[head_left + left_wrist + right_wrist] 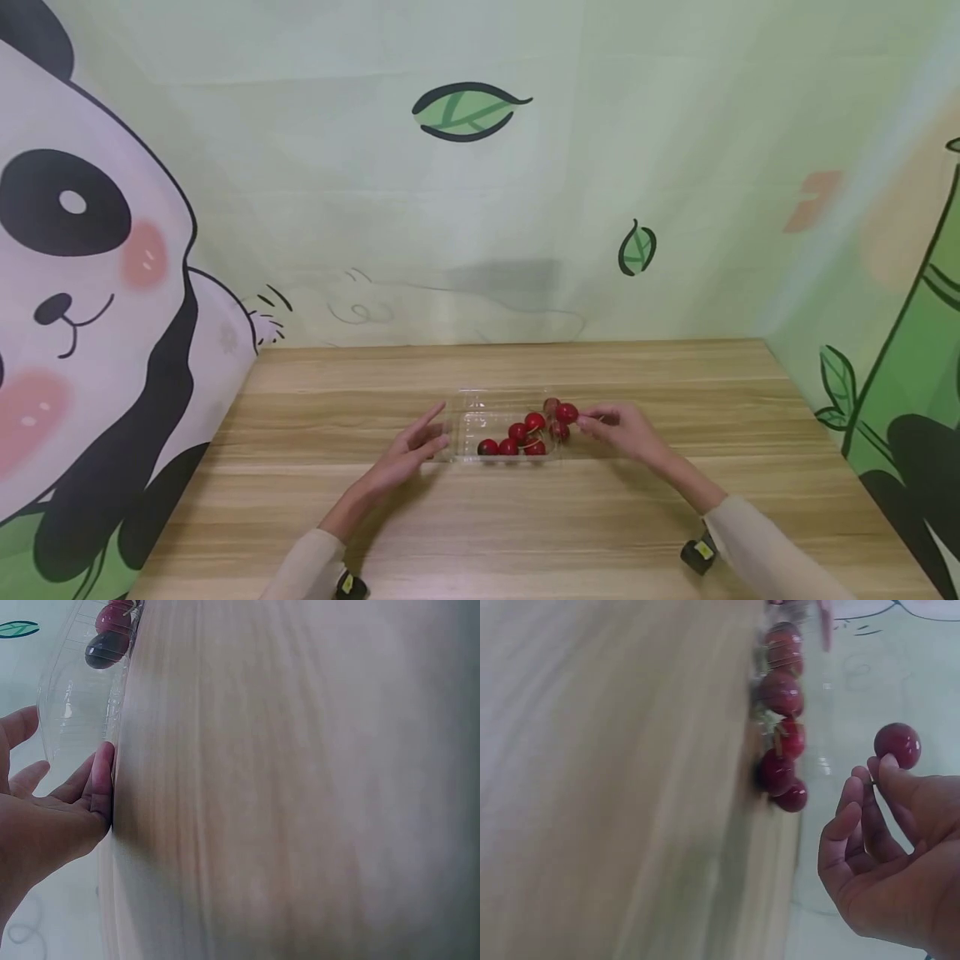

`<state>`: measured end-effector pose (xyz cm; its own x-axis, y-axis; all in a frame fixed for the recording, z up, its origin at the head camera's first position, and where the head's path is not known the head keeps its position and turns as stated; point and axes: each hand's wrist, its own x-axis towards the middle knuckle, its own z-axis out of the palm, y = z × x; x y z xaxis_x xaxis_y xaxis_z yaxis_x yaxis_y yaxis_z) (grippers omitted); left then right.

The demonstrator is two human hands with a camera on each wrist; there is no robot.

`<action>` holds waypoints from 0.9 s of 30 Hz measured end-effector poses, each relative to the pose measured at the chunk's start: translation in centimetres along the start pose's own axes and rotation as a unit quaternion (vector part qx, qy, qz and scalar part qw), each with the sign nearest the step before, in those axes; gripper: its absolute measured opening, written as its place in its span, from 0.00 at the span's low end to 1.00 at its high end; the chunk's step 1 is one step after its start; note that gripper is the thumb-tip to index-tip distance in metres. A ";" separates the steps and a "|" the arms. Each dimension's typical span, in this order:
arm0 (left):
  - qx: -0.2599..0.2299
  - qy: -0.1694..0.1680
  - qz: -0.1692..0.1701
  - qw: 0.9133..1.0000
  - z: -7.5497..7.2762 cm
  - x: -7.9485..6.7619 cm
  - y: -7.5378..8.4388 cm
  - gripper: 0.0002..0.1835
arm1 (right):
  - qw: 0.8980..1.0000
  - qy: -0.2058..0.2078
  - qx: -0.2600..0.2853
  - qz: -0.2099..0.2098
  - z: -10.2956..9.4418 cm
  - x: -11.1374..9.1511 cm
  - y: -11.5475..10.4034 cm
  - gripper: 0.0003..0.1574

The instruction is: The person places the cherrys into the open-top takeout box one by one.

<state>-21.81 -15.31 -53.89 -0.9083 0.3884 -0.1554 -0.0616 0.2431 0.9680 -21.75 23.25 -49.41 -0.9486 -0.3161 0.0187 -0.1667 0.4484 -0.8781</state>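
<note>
A clear plastic box stands on the table with several dark red cherries toward its right side. Against its left end rests my left hand, fingers fairly straight and spread; the left wrist view shows the fingertips right at the box's end wall. My right hand pinches one cherry between thumb and index finger, raised beside the box's right end. Close under it, two more cherries lie at that end, partly behind the held one in the head view.
The wood-grain table runs back to a pale green printed cloth with leaf drawings. A large printed panda covers the left side. Small black devices sit at both wrists.
</note>
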 end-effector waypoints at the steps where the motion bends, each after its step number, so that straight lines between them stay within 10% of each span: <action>1: 0.000 0.000 -0.001 1.000 0.0 0.0 0.0 0.36 | 1.000 0.000 0.002 0.003 0.0 0.3 -0.3 0.17; 27: -0.010 -0.002 0.000 1.000 0.2 -0.1 0.2 0.35 | 0.991 -0.063 -0.084 -0.082 4.6 5.8 -4.5 0.10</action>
<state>-21.64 -15.16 -53.69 -0.9069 0.3912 -0.1567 -0.0710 0.2248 0.9718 -25.29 15.50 -47.53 -0.8656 -0.4936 0.0842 -0.3674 0.5116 -0.7767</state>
